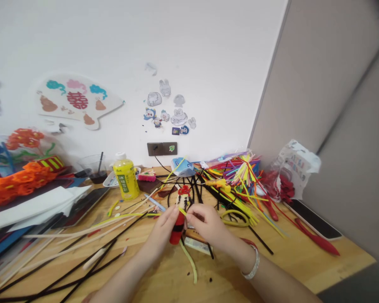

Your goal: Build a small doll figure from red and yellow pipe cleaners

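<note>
L hand (162,232) gripped red pipe-cleaner doll (178,229) b/w both hands, above surface (290,269), R hand (207,224) narrowly pinching yellow strand (183,212) at doll's middle; wrapping step underway, next move needing strand end tucked tight.

I watched through the one head-worn camera, which looked forward and down at the person's fingers (198,216) from above and behind them, close enough that the forearms (271,282) entered below the fingers, with the wooden desk (303,269) around them and the white wall (208,63) beyond.

Wooden table (287,263), scattered pipe cleaners (244,210)
</note>
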`<action>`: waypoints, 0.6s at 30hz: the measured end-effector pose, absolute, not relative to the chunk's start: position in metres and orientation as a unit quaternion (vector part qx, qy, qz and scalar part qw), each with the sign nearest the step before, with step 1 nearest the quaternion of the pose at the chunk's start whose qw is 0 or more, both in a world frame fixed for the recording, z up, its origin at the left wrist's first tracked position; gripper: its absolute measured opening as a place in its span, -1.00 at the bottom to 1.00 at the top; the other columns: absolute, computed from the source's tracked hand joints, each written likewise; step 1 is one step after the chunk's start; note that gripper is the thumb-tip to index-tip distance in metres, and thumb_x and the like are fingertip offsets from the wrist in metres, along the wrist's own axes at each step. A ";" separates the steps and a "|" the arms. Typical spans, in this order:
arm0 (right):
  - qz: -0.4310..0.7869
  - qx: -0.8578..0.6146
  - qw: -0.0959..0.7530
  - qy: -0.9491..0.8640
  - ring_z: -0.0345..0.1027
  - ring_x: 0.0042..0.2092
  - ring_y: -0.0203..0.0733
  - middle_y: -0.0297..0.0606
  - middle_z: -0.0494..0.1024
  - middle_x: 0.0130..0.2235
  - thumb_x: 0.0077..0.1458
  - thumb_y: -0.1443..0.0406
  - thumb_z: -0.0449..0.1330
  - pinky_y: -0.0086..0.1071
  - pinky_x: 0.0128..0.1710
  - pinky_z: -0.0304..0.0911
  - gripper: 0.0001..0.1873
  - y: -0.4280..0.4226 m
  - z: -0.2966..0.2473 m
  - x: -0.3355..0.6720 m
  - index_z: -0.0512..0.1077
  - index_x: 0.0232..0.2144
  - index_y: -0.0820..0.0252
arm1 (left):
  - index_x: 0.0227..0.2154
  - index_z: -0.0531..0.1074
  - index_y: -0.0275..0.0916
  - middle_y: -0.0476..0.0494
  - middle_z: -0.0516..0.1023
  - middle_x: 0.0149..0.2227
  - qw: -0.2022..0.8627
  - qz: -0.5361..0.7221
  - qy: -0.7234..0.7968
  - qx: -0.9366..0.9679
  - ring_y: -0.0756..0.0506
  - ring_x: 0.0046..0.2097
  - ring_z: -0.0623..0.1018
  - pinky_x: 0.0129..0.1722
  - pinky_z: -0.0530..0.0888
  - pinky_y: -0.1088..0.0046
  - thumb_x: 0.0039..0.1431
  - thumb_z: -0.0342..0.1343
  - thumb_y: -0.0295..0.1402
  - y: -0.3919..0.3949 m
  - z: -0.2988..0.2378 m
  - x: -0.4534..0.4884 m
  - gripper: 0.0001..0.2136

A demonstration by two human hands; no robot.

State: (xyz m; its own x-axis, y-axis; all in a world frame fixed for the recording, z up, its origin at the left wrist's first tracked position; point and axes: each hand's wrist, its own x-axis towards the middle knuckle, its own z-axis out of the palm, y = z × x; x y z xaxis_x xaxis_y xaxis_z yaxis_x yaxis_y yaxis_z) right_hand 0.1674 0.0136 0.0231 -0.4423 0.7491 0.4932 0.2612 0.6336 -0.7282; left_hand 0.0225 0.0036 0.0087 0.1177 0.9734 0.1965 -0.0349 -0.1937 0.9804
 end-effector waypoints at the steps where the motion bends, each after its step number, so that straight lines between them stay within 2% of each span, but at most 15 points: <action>1: 0.313 -0.315 0.421 -0.791 0.23 -0.49 -0.36 -0.40 0.37 -0.56 0.05 0.41 0.01 -0.52 -0.47 0.12 -0.77 0.014 0.022 0.167 0.30 -0.61 0.22 | -0.60 0.32 -0.23 0.04 0.36 -0.60 0.494 0.517 0.409 0.567 -0.02 -0.51 0.33 -0.45 0.30 0.50 0.04 -0.02 -0.07 0.004 0.008 0.023 -0.67; 4: 0.355 -0.326 0.422 -0.768 0.21 -0.52 -0.38 -0.43 0.36 -0.59 0.03 0.41 0.03 -0.54 -0.50 0.11 -0.78 0.016 0.021 0.166 0.30 -0.63 0.23 | -0.59 0.33 -0.23 0.03 0.38 -0.60 0.499 0.515 0.415 0.560 -0.03 -0.51 0.34 -0.44 0.31 0.49 0.03 -0.02 -0.04 0.003 0.007 0.023 -0.66; 9: 0.361 -0.349 0.429 -0.751 0.16 -0.53 -0.40 -0.44 0.31 -0.62 0.02 0.40 0.04 -0.55 -0.54 0.08 -0.79 0.015 0.020 0.162 0.29 -0.63 0.23 | -0.58 0.36 -0.23 0.02 0.38 -0.54 0.442 0.521 0.447 0.577 -0.05 -0.41 0.36 -0.36 0.33 0.48 -0.05 0.08 -0.09 0.005 0.009 0.021 -0.72; 16: 0.384 -0.336 0.427 -0.746 0.15 -0.50 -0.39 -0.42 0.30 -0.57 0.03 0.36 0.03 -0.53 -0.49 0.09 -0.83 0.016 0.015 0.160 0.32 -0.57 0.24 | -0.57 0.41 -0.21 0.02 0.42 -0.51 0.448 0.541 0.471 0.533 -0.08 -0.34 0.39 -0.26 0.34 0.47 -0.10 0.14 -0.14 0.009 0.006 0.018 -0.77; 18: 0.399 -0.333 0.429 -0.738 0.15 -0.50 -0.38 -0.42 0.31 -0.55 0.04 0.33 0.04 -0.53 -0.49 0.09 -0.83 0.015 0.014 0.159 0.33 -0.54 0.24 | -0.52 0.43 -0.22 0.02 0.44 -0.48 0.483 0.557 0.451 0.503 -0.07 -0.32 0.40 -0.24 0.33 0.46 -0.09 0.14 -0.11 0.010 0.004 0.016 -0.74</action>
